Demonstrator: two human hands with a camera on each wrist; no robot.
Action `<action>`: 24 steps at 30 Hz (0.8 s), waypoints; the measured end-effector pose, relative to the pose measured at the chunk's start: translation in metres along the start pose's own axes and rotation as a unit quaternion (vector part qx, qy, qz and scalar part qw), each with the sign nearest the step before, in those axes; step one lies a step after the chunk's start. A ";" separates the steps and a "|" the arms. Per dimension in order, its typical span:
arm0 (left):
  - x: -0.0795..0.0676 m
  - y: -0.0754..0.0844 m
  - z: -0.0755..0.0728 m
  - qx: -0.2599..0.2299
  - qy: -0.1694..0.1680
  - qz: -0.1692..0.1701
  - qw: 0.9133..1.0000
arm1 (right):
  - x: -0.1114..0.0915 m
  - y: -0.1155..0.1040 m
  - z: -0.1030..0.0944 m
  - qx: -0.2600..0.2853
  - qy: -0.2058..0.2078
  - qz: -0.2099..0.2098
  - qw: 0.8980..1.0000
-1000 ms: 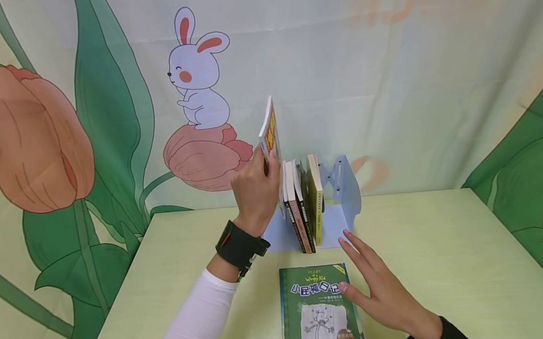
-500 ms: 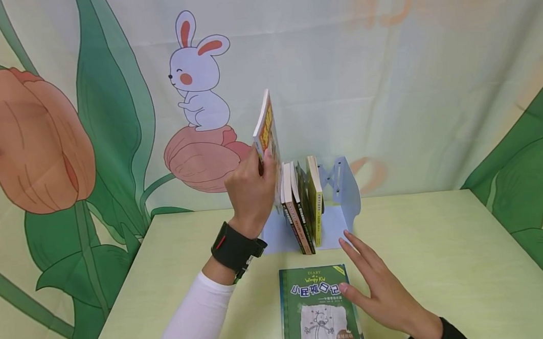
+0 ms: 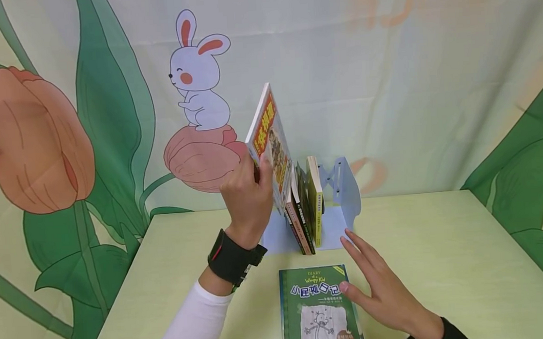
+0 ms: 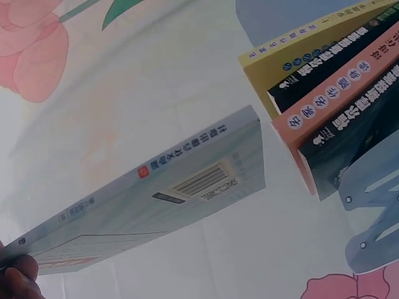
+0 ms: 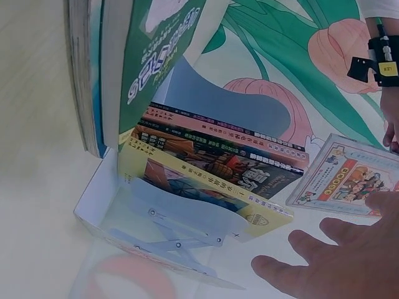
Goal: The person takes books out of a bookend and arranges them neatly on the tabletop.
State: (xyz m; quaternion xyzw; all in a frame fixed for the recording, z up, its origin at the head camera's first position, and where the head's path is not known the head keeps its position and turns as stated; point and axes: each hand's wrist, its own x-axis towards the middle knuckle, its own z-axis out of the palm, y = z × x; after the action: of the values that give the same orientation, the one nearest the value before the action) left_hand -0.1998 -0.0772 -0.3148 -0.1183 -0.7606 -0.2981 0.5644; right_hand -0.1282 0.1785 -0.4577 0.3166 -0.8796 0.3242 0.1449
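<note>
Head view, from the left: on the backdrop (image 3: 386, 81), a large orange tulip (image 3: 35, 141) with green leaves comes before a white rabbit (image 3: 196, 86) perched on a pinkish flower (image 3: 202, 160). Lower down, a white sleeve (image 3: 196, 319) reaches up to a black wrist strap (image 3: 232, 258), and above that is the left hand (image 3: 247, 199). Its fingers are curled round the near end of a white book (image 3: 275, 143), the thumb lying along the illustrated cover. This book is raised and tilted at the left of the shelved row; the left wrist view shows its barcode side and a narrow gap between it and the row.

Next stands a pale blue bookrack (image 3: 350, 191) at the back of the table (image 3: 442, 252). It holds 4 books: 2 dark books (image 4: 355, 121) with a pink book (image 4: 333, 90) between them, all leaning, then a yellow book (image 3: 318, 208) at the right. The rack's right end panel is well clear of them.

In front of the rack, a green book (image 3: 320, 274) lies flat, cover up, on at least 1 other. Farthest right, the right hand (image 3: 383, 286) has its fingers extended and holds nothing; its thumb overlaps the green cover in the head view, though I cannot tell whether they touch. A black cuff (image 3: 450, 332) shows behind its wrist.
</note>
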 end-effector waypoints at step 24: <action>-0.022 0.019 -0.031 -0.069 0.000 -0.009 0.998 | 0.026 -0.014 -0.022 0.016 0.045 -0.049 0.998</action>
State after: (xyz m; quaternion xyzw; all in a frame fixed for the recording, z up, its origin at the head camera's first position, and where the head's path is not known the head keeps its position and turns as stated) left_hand -0.1583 -0.0769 -0.3235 -0.1497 -0.7393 -0.3549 0.5523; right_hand -0.1377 0.1724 -0.4228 0.3467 -0.8504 0.3444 0.1950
